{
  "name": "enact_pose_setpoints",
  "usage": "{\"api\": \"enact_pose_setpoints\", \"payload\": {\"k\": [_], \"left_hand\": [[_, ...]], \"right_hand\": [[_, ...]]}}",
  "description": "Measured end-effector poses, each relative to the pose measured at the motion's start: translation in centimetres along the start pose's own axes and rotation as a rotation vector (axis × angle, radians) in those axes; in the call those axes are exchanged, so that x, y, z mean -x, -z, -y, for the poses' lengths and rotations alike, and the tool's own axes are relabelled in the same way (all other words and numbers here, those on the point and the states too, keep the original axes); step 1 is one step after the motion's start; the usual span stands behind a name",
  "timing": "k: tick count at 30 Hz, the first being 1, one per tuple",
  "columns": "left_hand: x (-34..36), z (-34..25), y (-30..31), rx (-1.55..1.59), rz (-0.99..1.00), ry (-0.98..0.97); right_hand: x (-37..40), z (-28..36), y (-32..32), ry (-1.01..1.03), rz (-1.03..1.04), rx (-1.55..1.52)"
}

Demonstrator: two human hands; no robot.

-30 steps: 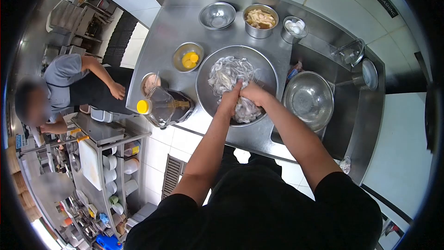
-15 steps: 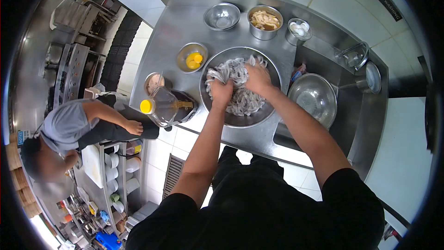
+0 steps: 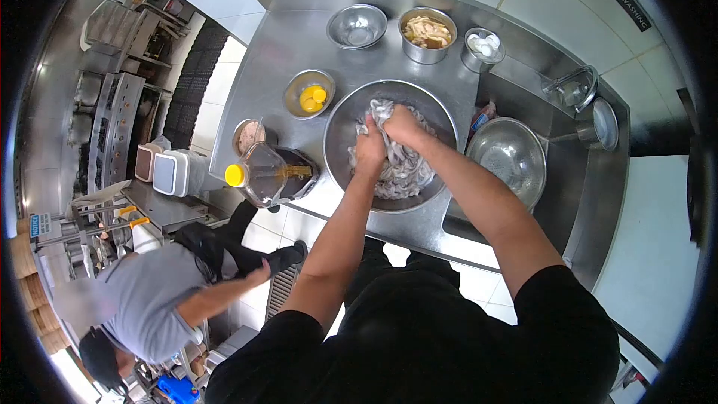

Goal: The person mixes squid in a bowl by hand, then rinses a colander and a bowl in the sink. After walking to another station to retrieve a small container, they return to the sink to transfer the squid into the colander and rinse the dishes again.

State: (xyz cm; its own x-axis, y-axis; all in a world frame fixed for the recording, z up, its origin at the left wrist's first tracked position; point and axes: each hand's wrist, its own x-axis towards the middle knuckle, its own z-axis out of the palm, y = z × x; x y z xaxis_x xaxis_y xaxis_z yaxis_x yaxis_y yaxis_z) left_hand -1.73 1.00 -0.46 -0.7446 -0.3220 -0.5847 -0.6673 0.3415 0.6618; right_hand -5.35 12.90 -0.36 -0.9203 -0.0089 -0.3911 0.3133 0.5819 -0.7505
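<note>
A large steel bowl [image 3: 338,161] on the counter holds a heap of slippery, pale grey raw strips [image 3: 400,178]. Inside it, my left hand [image 3: 370,148] is closed round a clump of the strips. Right beside it, my right hand [image 3: 404,128] grips the same clump from the other side, its fingertips buried. The two hands are close together over the middle of the bowl. Left of the bowl sits a small steel bowl with egg yolks [image 3: 312,99]. A big clear bottle with a yellow cap [image 3: 258,174] stands at the counter's near left.
Along the back are a steel bowl [image 3: 357,27], a pot of pale pieces in liquid [image 3: 427,32] and a tin of white pieces [image 3: 485,46]. A tub of pinkish powder [image 3: 248,137] stands left. A colander [image 3: 506,163] rests in the right sink. A co-worker [image 3: 161,295] bends at left.
My hands have drawn together toward the middle of the bowl, gathering the strips into a tighter clump. The co-worker has moved nearer and bent over.
</note>
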Motion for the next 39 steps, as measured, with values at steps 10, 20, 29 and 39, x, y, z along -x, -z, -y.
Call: {"api": "enact_pose_setpoints", "payload": {"k": [10, 20, 29, 39], "left_hand": [[-2.4, -0.1, 2.5, -0.316, 0.187, -0.647], [-4.0, 3.2, -2.0, -0.008, 0.097, -0.21], [0.0, 1.3, 1.5, -0.192, 0.036, -0.197], [5.5, 4.7, 2.4, 0.369, 0.423, 0.072]], "right_hand": [[4.1, -2.9, 2.8, 0.099, -0.284, 0.079], [3.7, -2.8, -3.3, -0.163, -0.085, -0.693], [6.8, 1.6, 0.2, -0.169, -0.18, -0.211], [11.6, -1.8, -1.1, -0.27, 0.002, -0.253]]}}
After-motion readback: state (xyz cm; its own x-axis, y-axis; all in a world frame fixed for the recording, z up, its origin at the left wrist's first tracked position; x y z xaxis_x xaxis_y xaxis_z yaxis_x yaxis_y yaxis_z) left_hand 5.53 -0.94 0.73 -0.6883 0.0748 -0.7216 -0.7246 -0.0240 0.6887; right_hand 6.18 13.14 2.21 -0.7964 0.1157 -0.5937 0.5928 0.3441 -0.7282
